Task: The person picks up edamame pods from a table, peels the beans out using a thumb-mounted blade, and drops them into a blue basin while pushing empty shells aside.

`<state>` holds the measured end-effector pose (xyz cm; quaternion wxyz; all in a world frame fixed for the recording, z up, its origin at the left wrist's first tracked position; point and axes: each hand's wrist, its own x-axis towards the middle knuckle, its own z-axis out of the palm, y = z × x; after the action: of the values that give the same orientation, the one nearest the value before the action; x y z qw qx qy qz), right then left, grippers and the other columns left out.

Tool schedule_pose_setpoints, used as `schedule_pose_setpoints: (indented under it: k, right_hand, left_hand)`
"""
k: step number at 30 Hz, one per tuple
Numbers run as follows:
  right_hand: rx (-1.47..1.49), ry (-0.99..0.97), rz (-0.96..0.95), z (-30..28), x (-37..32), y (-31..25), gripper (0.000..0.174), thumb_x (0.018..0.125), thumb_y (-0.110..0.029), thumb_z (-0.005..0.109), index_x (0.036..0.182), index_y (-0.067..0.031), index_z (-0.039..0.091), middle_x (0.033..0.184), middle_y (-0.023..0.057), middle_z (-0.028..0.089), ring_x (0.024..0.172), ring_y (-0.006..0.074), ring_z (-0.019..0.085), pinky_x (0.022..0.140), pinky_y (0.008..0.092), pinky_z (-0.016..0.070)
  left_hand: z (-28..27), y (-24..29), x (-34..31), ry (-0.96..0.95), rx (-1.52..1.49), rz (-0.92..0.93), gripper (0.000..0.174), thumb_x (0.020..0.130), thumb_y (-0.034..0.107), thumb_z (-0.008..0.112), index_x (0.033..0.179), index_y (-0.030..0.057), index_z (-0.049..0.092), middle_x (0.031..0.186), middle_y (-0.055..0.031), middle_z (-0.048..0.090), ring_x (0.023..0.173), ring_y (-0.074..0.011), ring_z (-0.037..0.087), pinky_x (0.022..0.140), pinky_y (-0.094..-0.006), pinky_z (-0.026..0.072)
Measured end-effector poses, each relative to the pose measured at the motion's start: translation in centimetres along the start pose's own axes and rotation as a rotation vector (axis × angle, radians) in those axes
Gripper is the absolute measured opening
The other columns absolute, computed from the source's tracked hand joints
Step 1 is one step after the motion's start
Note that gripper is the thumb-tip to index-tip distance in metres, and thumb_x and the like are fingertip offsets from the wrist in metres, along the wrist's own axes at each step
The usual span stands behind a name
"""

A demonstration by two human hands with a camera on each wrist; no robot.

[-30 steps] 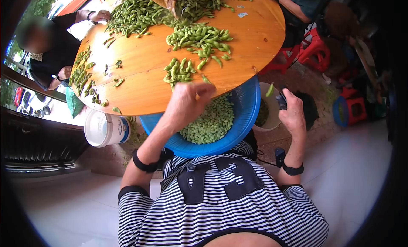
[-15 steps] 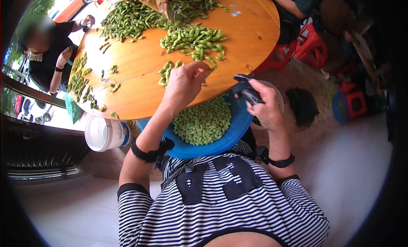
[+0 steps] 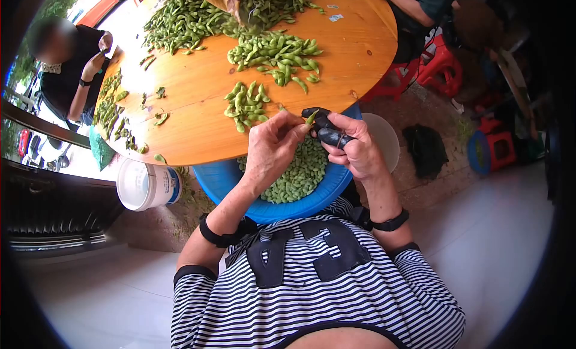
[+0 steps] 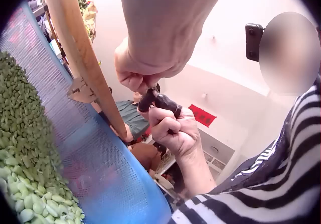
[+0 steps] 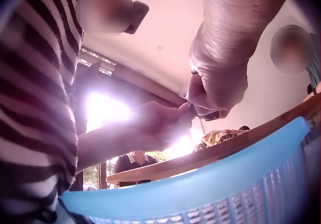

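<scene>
Pinching a pod between its fingertips, the left hand holds it at the table's near edge, just above the blue basket of beans. The right hand is clenched round a black cutter, whose tip meets the pod. More pods lie heaped toward the table's far edge.

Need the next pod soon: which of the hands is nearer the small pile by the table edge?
Left. The left hand is just this side of the small pile, pinching a pod; the right hand is farther off to its right, gripping a black tool.
</scene>
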<state>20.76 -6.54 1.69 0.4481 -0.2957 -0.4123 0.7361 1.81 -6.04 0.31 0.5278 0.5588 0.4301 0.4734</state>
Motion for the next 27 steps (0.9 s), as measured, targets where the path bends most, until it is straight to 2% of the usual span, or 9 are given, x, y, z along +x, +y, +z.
schedule_pose_setpoints:
  k: [2,4,7,11,14,17,21,23,27]
  right_hand:
    - [0.038,-0.063,-0.015,-0.2,-0.1,0.1,0.038,0.078,0.003,0.041,0.112,0.0045,0.059,0.073,-0.0023,0.048,0.054,0.0023,0.034,0.043,0.0157,0.0262]
    - [0.263,-0.072,0.056,0.0,-0.3,0.0,0.039,0.077,0.000,0.042,0.112,0.0037,0.059,0.073,-0.0023,0.049,0.055,0.0026,0.033,0.043,0.0157,0.0256]
    - [0.317,-0.147,0.051,-0.5,-0.3,0.3,0.038,0.078,0.000,0.042,0.112,0.0033,0.058,0.076,-0.0010,0.051,0.055,0.0032,0.032,0.042,0.0157,0.0249]
    - [0.050,-0.052,0.070,0.5,-0.6,-0.4,0.039,0.075,0.002,0.045,0.111,0.0044,0.060,0.084,0.0012,0.055,0.058,0.0035,0.038,0.047,0.0161,0.0310]
    - [-0.524,0.148,-0.164,2.1,-0.5,0.4,0.040,0.071,0.006,0.046,0.107,0.0059,0.062,0.082,-0.0018,0.054,0.070,0.0030,0.046,0.060,0.0169,0.0376]
    - [-0.500,0.099,-0.121,1.2,-0.5,0.4,0.041,0.070,0.007,0.045,0.108,0.0075,0.060,0.084,-0.0022,0.053,0.073,0.0036,0.046,0.062,0.0177,0.0386]
    - [-0.270,0.070,0.075,0.7,-0.6,0.3,0.041,0.068,0.007,0.045,0.106,0.0093,0.059,0.088,-0.0032,0.052,0.075,0.0035,0.047,0.063,0.0179,0.0387]
    - [-0.527,0.079,-0.128,1.3,-0.3,0.7,0.041,0.068,0.009,0.046,0.106,0.0069,0.060,0.085,0.0008,0.054,0.072,0.0093,0.051,0.063,0.0224,0.0416]
    - [-1.106,0.306,-0.522,4.1,-0.2,2.2,0.031,0.071,0.010,0.056,0.102,0.0036,0.060,0.081,0.0165,0.050,0.074,0.0348,0.057,0.063,0.0367,0.0454]
  left_hand:
    - [-0.4,0.2,-0.1,-0.027,-0.053,0.001,0.012,0.091,0.012,0.063,0.090,0.0002,0.063,0.069,-0.0006,0.061,0.061,-0.0050,0.052,0.054,-0.0206,0.0411]
    - [-0.9,0.5,-0.1,-0.202,-0.756,-0.343,0.010,0.091,0.013,0.064,0.088,0.0036,0.061,0.070,-0.0003,0.060,0.059,-0.0055,0.051,0.052,-0.0200,0.0388]
    - [-0.5,-0.5,-0.1,-0.273,-0.927,-0.338,0.011,0.090,0.015,0.065,0.088,0.0066,0.060,0.071,0.0004,0.059,0.057,-0.0056,0.050,0.051,-0.0186,0.0369]
    - [0.0,0.2,-0.7,-0.167,-0.603,-0.273,0.013,0.090,0.017,0.066,0.088,0.0059,0.060,0.071,0.0017,0.058,0.058,-0.0048,0.049,0.051,-0.0189,0.0379]
    - [0.1,0.3,-0.9,-0.055,-0.226,-0.118,0.014,0.090,0.016,0.067,0.088,0.0032,0.061,0.071,0.0027,0.059,0.059,-0.0025,0.049,0.051,-0.0195,0.0395]
    - [-0.3,0.1,-0.7,-0.067,-0.002,-0.106,0.016,0.093,0.017,0.063,0.089,0.0010,0.062,0.070,0.0011,0.060,0.058,-0.0025,0.051,0.051,-0.0193,0.0404]
    - [-1.8,0.5,-0.2,-0.211,-0.150,-0.229,0.023,0.096,0.020,0.057,0.089,-0.0006,0.063,0.070,-0.0002,0.061,0.057,-0.0038,0.052,0.050,-0.0199,0.0411]
    - [-2.2,0.7,-0.2,-0.268,-0.159,-0.262,0.025,0.099,0.022,0.051,0.096,-0.0003,0.062,0.071,0.0001,0.060,0.058,-0.0048,0.052,0.050,-0.0197,0.0406]
    - [-0.6,0.0,-0.6,-0.191,-0.212,-0.249,0.022,0.101,0.021,0.047,0.102,0.0014,0.057,0.069,0.0022,0.054,0.057,-0.0045,0.048,0.049,-0.0192,0.0377]
